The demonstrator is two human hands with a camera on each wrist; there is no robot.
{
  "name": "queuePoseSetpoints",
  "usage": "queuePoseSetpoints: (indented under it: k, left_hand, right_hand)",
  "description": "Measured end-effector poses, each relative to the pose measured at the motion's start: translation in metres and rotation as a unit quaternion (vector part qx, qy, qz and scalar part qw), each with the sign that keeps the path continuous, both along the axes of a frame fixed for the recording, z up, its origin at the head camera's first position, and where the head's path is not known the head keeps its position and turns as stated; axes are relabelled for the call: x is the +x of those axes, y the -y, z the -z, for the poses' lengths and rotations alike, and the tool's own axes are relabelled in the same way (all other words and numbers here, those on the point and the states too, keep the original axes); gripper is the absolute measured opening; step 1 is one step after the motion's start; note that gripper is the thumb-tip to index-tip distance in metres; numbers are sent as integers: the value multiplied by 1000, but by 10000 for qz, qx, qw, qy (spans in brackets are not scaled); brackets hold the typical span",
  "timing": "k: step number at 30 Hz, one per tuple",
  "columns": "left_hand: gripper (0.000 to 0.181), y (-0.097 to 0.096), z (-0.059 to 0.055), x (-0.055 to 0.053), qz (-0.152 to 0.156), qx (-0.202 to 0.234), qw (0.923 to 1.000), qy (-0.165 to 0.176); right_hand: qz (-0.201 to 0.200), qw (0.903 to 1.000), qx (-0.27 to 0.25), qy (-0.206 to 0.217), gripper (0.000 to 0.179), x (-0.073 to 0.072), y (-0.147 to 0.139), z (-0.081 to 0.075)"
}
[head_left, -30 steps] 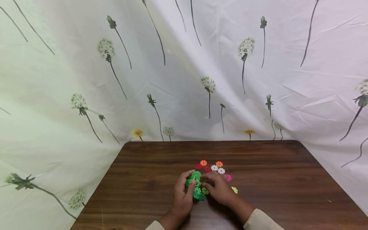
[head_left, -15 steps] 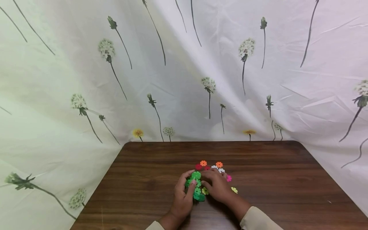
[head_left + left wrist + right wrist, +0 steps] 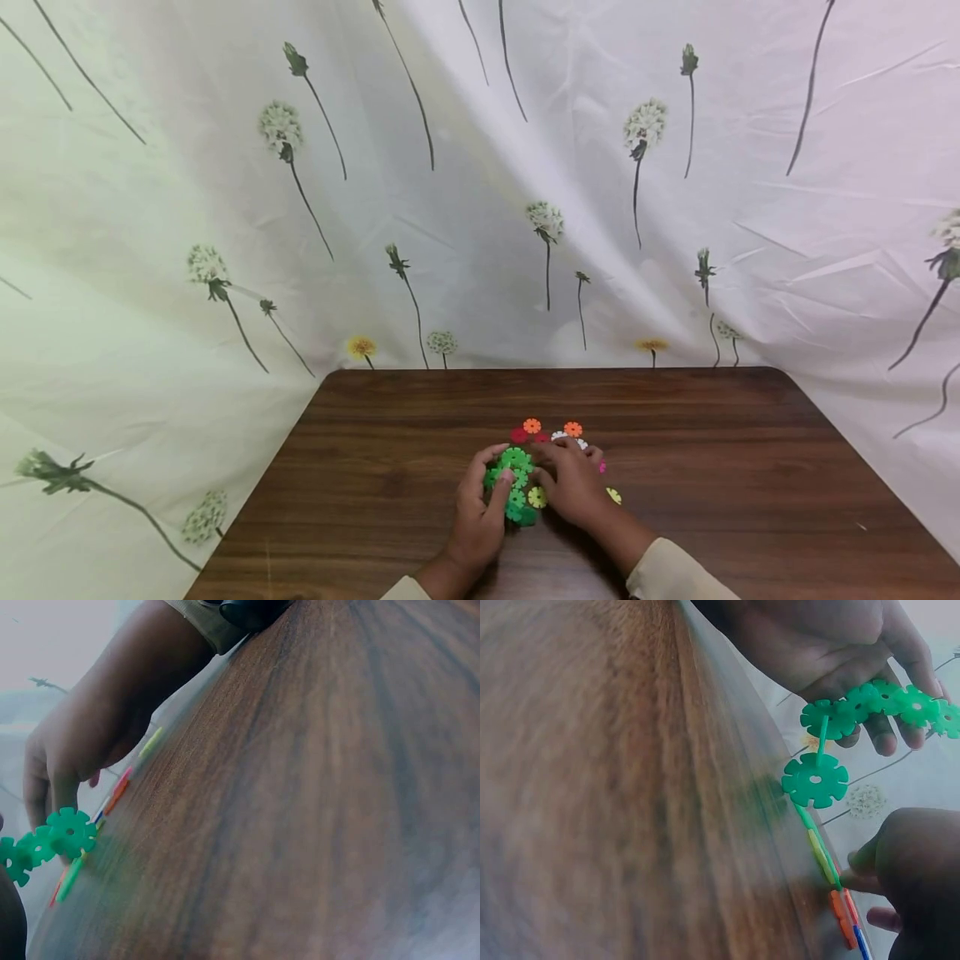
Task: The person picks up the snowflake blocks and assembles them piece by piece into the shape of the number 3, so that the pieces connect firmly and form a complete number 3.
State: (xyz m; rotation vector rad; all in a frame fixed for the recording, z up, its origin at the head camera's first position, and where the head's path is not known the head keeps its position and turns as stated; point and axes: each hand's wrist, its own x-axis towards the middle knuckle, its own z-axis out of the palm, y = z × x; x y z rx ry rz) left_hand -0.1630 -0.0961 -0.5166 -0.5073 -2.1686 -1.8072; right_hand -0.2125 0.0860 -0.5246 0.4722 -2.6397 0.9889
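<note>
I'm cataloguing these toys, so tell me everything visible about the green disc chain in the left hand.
The green disc chain consists of several bright green, flower-shaped notched pieces with small central holes, apparently plastic. They are joined at differing angles; one shows nearly edge-on in the right wrist view. The left hand holds it over the wood-grain table, thumb across it in the head view. Whether it touches the table or the right hand is unclear.

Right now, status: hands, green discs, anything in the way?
Left hand holding chain of interlocked green plastic flower-shaped discs. Right hand low by loose coloured discs, grip unclear. Possibly in the way: yellow flower-shaped disc between chain and right hand.
</note>
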Motion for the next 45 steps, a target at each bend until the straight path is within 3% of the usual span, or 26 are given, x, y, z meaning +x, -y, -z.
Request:
queuePoseSetpoints:
  k: [7,17,23,27,32,36,40,45]
  left_hand:
    - [31,0,0,0,7,-34,10000,-40]
    - [33,2,2,-1,7,-80,10000,-12]
    - [34,3,2,-1,38,-15,9999,-130]
    - [34,3,3,-1,46,-3,9996,-271]
    - [36,4,4,-1,66,-61,9995,-296]
    - [38,3,2,0,85,-56,9997,-209]
    - [38,3,0,0,95,-132,9998,-132]
    - [37,3,-1,0,108,-170,9998,-35]
  right_hand:
    - [203,9991,184,-323,29,-1,-3,5]
    - [414,9956,831,-158,26,-2,-5,5]
    - [477,9948,894,-75,20,-3,-6,2]
    - [441,9957,812,9,25,-2,-6,-1]
    - [207,9987,454,104,28,0,-7,-5]
    - [-114,9996,-124,228,35,1,-10,-7]
    - [-603,9951,-715,329,36,1,-15,-12]
    - [-1093,9872,-916,709,45,5,-20,-21]
